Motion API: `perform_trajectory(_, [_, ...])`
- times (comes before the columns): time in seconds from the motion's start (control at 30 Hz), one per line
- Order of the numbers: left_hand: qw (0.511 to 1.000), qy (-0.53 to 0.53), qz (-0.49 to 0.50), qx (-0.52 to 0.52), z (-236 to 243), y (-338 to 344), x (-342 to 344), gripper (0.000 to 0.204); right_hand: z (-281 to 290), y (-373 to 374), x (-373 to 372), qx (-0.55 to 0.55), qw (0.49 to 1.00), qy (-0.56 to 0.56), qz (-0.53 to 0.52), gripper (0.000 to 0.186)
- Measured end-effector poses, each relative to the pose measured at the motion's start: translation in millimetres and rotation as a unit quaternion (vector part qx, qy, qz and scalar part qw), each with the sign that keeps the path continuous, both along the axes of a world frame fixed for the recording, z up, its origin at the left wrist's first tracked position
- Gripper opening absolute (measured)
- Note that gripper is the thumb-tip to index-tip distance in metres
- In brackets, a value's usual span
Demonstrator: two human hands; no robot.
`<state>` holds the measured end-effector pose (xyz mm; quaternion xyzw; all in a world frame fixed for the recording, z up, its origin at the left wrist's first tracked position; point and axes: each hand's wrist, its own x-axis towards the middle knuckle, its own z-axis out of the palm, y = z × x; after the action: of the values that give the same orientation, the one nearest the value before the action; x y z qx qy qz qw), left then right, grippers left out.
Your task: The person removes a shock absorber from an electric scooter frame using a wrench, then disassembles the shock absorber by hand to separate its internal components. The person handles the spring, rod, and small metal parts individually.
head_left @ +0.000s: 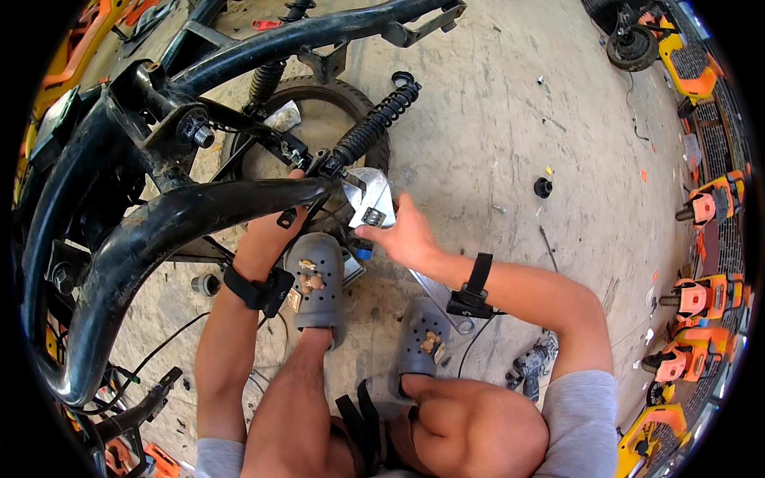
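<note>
My right hand (410,235) is closed on a silver adjustable wrench (381,191), its thumb by the adjusting screw. The wrench's jaws are beside the lower mount of a black coil-spring shock absorber (374,123); whether they touch a nut there is hard to see. Behind the handle passes my right forearm, and the holed end shows below it. My left hand (275,231) reaches under the thick black frame tube (231,205) of a motorbike-like frame. One fingertip shows above the tube; the other fingers are hidden, so their grip does not show.
A tyred wheel (381,151) lies behind the shock absorber. My feet in grey clogs (315,275) are close below the hands. A metal part (532,362) and a small black part (543,187) lie on the concrete floor to the right. Orange-yellow machines (701,295) line the right edge.
</note>
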<state>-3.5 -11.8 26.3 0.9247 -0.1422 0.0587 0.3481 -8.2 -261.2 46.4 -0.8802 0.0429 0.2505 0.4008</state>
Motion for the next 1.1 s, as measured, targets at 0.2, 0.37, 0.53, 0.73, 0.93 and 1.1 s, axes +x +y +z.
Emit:
perform_trajectory(0.2, [0.999, -0.040, 0.018, -0.020, -10, 2, -3, 0.039, -14, -9, -6, 0.049, 0.996, -0.069, 0.014, 0.057])
perform_trajectory(0.37, [1.000, -0.018, 0.015, 0.005, -5, 0, -1, 0.031, -23, -23, -8, 0.100, 0.993, -0.045, 0.032, 0.064])
perform_trajectory(0.53, [0.995, -0.100, 0.002, 0.011, -14, 6, 0, 0.031, -17, -27, -11, -0.014, 0.977, -0.151, 0.152, 0.060])
perform_trajectory(0.73, [0.999, -0.041, -0.013, 0.011, -3, 4, 4, 0.034, -11, -34, 7, 0.118, 0.987, -0.040, 0.101, 0.056])
perform_trajectory(0.93, [0.998, -0.067, -0.012, -0.002, -1, 4, 4, 0.035, -6, -36, 22, 0.090, 0.992, 0.024, 0.087, 0.075])
perform_trajectory(1.1, [0.999, 0.042, -0.029, -0.004, 15, 2, 7, 0.034, -3, -29, 26, -0.016, 0.996, -0.050, 0.070, 0.085])
